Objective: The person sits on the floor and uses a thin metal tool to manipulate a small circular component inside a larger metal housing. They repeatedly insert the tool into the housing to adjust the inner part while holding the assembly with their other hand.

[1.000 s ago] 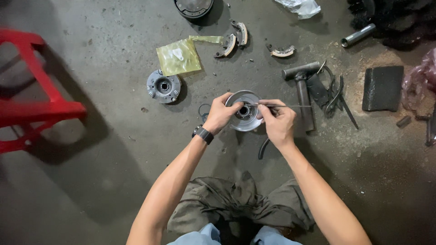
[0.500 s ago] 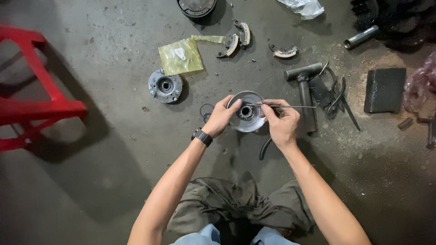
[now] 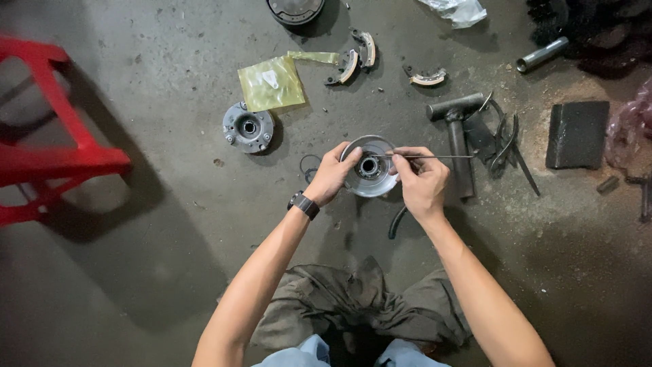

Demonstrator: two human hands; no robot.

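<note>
A round silver metal drum part [image 3: 370,173] with a central hub sits on the concrete floor in front of me. My left hand [image 3: 333,175], with a black watch on its wrist, grips the drum's left rim. My right hand [image 3: 422,182] pinches a thin metal pick tool [image 3: 435,157] that lies horizontally, its tip at the drum's hub. A small black ring [image 3: 310,165] lies just left of the left hand. A curved black piece [image 3: 396,222] lies on the floor below my right hand.
A round hub part [image 3: 248,127], a yellow plastic bag [image 3: 273,83] and curved brake shoes [image 3: 353,62] lie farther out. A metal hammer-like tool [image 3: 456,136], pliers [image 3: 506,143] and a black block [image 3: 577,134] lie right. A red stool [image 3: 47,146] stands left.
Both hands stay at the drum; the right hand and pick have shifted only slightly. The view has drifted a little.
</note>
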